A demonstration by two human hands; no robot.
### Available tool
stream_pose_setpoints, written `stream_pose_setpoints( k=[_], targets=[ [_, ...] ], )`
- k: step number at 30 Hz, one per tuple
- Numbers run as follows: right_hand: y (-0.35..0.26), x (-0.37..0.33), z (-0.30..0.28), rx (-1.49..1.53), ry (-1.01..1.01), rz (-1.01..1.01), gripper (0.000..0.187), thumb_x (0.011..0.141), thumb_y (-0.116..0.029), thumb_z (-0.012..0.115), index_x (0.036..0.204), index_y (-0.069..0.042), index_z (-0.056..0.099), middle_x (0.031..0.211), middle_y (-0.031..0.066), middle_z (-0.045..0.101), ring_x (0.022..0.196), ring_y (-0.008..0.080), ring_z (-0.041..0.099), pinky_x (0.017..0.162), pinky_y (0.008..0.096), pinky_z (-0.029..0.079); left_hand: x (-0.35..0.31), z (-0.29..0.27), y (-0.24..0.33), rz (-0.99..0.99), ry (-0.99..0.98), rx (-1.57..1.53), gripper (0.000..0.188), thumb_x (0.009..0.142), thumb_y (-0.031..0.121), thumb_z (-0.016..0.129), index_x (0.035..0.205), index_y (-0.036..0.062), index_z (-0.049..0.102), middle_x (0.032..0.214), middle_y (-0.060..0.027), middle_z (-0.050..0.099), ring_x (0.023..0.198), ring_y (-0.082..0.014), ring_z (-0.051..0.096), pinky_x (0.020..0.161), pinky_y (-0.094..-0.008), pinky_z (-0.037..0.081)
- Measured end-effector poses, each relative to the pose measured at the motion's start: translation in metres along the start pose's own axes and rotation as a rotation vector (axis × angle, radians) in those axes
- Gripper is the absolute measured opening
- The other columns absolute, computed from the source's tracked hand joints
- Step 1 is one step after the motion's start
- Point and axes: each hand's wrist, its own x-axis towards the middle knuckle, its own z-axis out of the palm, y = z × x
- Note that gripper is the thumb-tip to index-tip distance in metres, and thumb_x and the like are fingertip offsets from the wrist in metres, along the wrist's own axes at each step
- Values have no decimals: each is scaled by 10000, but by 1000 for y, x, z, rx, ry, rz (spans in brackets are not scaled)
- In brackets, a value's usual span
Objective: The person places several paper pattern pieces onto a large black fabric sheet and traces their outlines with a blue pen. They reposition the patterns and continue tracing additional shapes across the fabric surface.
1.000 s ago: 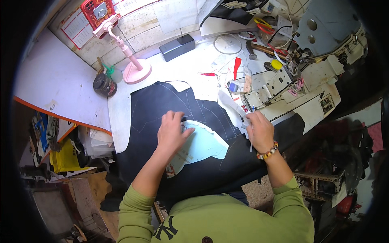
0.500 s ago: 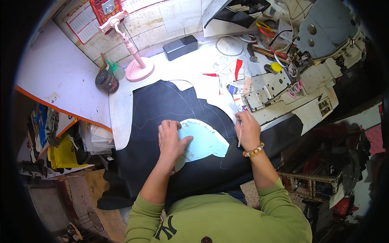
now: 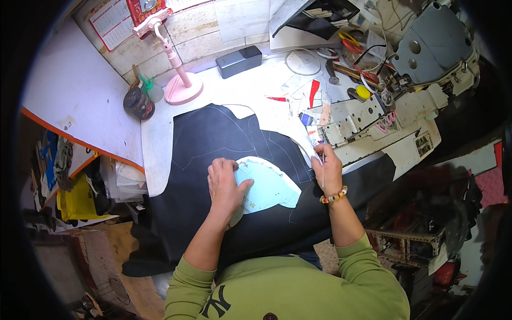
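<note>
A light-blue pattern piece (image 3: pixel 266 186) with a white curved upper edge lies on a black sheet of material (image 3: pixel 208 133). My left hand (image 3: pixel 226 184) rests over its left end, thumb spread across the blue surface and fingers bent near the upper edge; the palm hides part of the piece. To the right, my right hand (image 3: pixel 328 168) is closed around a thin white pen (image 3: pixel 322 173), above the sheet's edge. Its tip cannot be made out. Thin pale outlines run across the black sheet around the pattern piece.
A sewing machine (image 3: pixel 394 114) stands at the right. Farther back are a hammer (image 3: pixel 332 72), a black box (image 3: pixel 239 61) and paper scraps (image 3: pixel 314 101). A pink phone stand (image 3: pixel 184 90) and a dark jar (image 3: pixel 138 104) are at the left, beside a white panel (image 3: pixel 80 101).
My right hand has shifted slightly up and right with the pen, whose angle has changed. My left hand and the pattern piece stay in place; the whole view has turned slightly.
</note>
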Motion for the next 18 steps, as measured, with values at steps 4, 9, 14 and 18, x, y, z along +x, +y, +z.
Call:
stream_pose_setpoints(
  k=[4, 9, 14, 18],
  targets=[
    [2, 2, -1, 21, -12, 45, 221, 828, -57, 656, 1034, -19, 587, 938, 164, 678, 803, 337, 663, 733, 376, 523, 0, 1, 2, -9, 4, 13, 464, 702, 144, 860, 1043, 32, 566, 1112, -111, 503, 1093, -294, 466, 963, -391, 391],
    [4, 3, -1, 52, -18, 64, 209, 835, -68, 647, 1027, -11, 588, 902, 160, 674, 770, 324, 654, 718, 374, 518, 0, 2, 4, -20, 6, 3, 473, 713, 157, 830, 1092, 41, 572, 1148, -125, 499, 1113, -302, 466, 977, -402, 371],
    [6, 3, 0, 78, -8, 59, 199, 843, -80, 637, 1023, -10, 586, 880, 155, 671, 747, 310, 648, 707, 375, 515, 2, 1, 5, -42, -32, 29, 477, 713, 149, 826, 1104, 41, 575, 1160, -126, 499, 1136, -306, 466, 985, -403, 373],
    [6, 3, 0, 86, -5, 57, 195, 846, -81, 635, 1022, -13, 586, 870, 149, 668, 736, 299, 643, 702, 370, 513, 3, 2, 8, -68, -62, 40, 485, 719, 153, 821, 1124, 46, 575, 1170, -124, 497, 1148, -307, 467, 989, -407, 377]
  ],
)
